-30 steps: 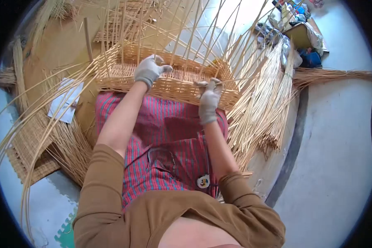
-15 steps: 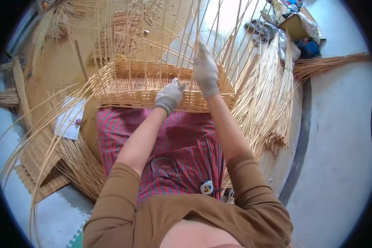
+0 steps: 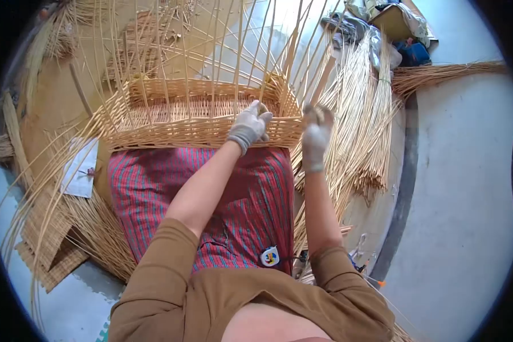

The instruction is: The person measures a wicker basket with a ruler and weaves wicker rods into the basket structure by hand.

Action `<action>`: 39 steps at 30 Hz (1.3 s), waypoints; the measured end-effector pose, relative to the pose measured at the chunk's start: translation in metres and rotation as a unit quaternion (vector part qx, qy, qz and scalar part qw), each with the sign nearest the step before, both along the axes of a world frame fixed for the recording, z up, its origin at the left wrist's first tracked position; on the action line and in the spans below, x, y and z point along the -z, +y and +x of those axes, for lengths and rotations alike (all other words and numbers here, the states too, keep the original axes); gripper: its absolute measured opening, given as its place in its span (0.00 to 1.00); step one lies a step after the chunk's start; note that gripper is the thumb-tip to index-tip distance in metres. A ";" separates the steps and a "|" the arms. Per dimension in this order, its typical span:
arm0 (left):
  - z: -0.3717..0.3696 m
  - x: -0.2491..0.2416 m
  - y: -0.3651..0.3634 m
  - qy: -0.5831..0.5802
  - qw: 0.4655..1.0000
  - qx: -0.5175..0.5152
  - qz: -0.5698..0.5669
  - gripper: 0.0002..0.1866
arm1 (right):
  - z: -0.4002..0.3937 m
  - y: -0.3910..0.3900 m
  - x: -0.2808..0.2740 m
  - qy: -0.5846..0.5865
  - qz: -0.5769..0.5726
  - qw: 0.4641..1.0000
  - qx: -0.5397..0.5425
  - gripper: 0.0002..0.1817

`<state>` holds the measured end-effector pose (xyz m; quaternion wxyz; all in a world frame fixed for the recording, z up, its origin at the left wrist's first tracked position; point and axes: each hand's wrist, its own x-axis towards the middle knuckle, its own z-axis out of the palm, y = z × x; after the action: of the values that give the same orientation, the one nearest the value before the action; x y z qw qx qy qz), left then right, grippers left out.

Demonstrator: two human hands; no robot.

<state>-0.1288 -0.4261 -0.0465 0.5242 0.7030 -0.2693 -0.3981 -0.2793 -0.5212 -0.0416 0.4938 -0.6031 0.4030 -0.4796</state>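
Observation:
A rectangular wicker basket [image 3: 171, 132] with tall upright stakes lies in front of me, at the far edge of a red striped cloth [image 3: 205, 188]. My left hand [image 3: 249, 126], in a grey-white glove, is closed around an upright stake [image 3: 260, 91] at the near wall, right of the middle. My right hand [image 3: 316, 139], gloved too, is just outside the basket's right corner. Its fingers are curled in and somewhat blurred; what they hold, if anything, I cannot make out.
Bundles of pale wicker rods [image 3: 359, 125] lie to the right, with a brown bundle [image 3: 439, 74] beyond. A tape measure [image 3: 269, 256] rests on the cloth. Left are a white sheet [image 3: 80, 168], woven mats [image 3: 54, 239] and long loose rods reaching out from the basket.
My right hand has come down and right, from above the near wall to outside the right corner, its fingers now curled. My left hand stays at the near wall. The whole view has shifted slightly.

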 end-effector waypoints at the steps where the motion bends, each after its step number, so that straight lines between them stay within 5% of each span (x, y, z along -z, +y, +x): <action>1: -0.005 0.017 -0.006 0.096 0.993 0.019 0.062 0.08 | 0.031 -0.016 -0.014 0.066 -0.175 0.981 -0.052 0.21; 2: -0.008 0.040 -0.011 0.096 0.993 0.022 0.070 0.08 | 0.062 -0.032 -0.028 0.104 -0.348 0.928 -0.082 0.28; 4: -0.007 0.061 -0.016 -0.038 0.998 -0.035 0.024 0.09 | 0.082 -0.032 -0.054 0.221 -0.470 0.850 -0.084 0.32; 5: -0.004 0.056 -0.013 -0.101 0.994 -0.046 0.020 0.12 | 0.074 -0.032 -0.057 0.094 -0.281 0.949 -0.111 0.31; 6: 0.000 0.052 -0.011 -0.098 0.994 -0.049 0.020 0.12 | 0.065 -0.034 -0.063 -0.038 -0.077 0.988 -0.132 0.30; 9: 0.000 0.058 -0.018 -0.100 0.995 -0.002 0.009 0.14 | -0.040 -0.019 0.017 -0.010 0.084 0.994 0.071 0.25; 10: -0.002 0.049 -0.017 -0.093 0.996 -0.005 0.007 0.14 | -0.061 -0.005 0.031 0.082 0.167 0.977 0.102 0.24; 12: -0.009 0.023 -0.004 -0.149 0.987 0.006 0.062 0.16 | -0.049 0.031 0.014 0.250 -0.213 0.943 -0.055 0.26; 13: -0.021 0.025 0.003 -0.151 0.986 0.018 0.071 0.16 | -0.024 0.045 -0.006 0.287 -0.147 0.946 -0.047 0.29; 16: 0.007 0.016 0.061 -0.163 0.963 -0.051 -0.208 0.26 | -0.001 0.004 0.024 0.566 -0.155 0.804 -0.096 0.40; 17: 0.033 0.009 0.095 -0.186 0.947 -0.073 -0.250 0.29 | -0.001 -0.006 0.026 0.464 -0.128 0.867 -0.130 0.40; 18: 0.061 -0.006 0.147 -0.300 0.927 -0.101 -0.201 0.21 | -0.001 -0.016 0.027 0.356 -0.097 0.914 -0.168 0.40; 20: 0.104 -0.005 0.237 -0.395 0.887 -0.210 -0.116 0.06 | 0.010 0.000 0.004 0.408 -0.045 0.907 -0.094 0.44; 21: 0.125 0.004 0.274 -0.428 0.852 -0.297 -0.061 0.05 | 0.012 0.002 0.030 0.361 -0.364 0.858 0.029 0.39; 22: 0.139 0.012 0.309 -0.386 0.862 -0.328 0.023 0.06 | 0.032 0.018 0.027 0.357 -0.366 0.859 0.029 0.39; 24: 0.163 0.049 0.351 -0.377 0.873 -0.292 0.102 0.19 | 0.080 0.091 0.006 0.235 -0.263 0.935 -0.018 0.34; 27: 0.191 0.035 0.344 -0.569 0.798 -0.189 0.064 0.24 | 0.164 0.198 -0.014 0.162 -0.004 0.918 -0.362 0.21; 28: 0.207 0.046 0.342 -0.625 0.761 -0.161 0.073 0.22 | 0.197 0.233 -0.023 0.045 0.074 0.912 -0.400 0.28; 30: 0.234 0.062 0.340 -0.700 0.699 -0.123 0.077 0.20 | 0.277 0.254 -0.006 0.075 -0.031 0.942 -0.324 0.45; 31: 0.243 0.063 0.339 -0.709 0.692 -0.114 0.075 0.20 | 0.308 0.255 -0.021 0.137 0.048 0.945 -0.294 0.51; 32: 0.246 0.063 0.341 -0.688 0.713 -0.113 0.074 0.20 | 0.333 0.252 -0.037 0.197 0.130 0.936 -0.260 0.57; 34: 0.246 0.061 0.342 -0.627 0.766 -0.120 0.075 0.20 | 0.396 0.236 0.029 0.171 0.104 0.963 -0.182 0.58; 36: 0.248 0.059 0.342 -0.575 0.805 -0.129 0.072 0.19 | 0.404 0.239 0.020 0.144 0.079 0.980 -0.112 0.59; 38: 0.250 0.060 0.342 -0.543 0.827 -0.132 0.069 0.19 | 0.393 0.244 0.021 0.125 0.179 0.973 -0.081 0.55; 39: 0.251 0.061 0.344 -0.531 0.835 -0.133 0.063 0.18 | 0.400 0.250 0.026 0.130 0.069 0.989 0.003 0.50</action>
<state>0.1227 -0.0817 -0.1079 0.3030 0.8671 -0.3840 0.0936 0.1205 -0.2713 -0.0678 0.4765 -0.6236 0.4975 -0.3696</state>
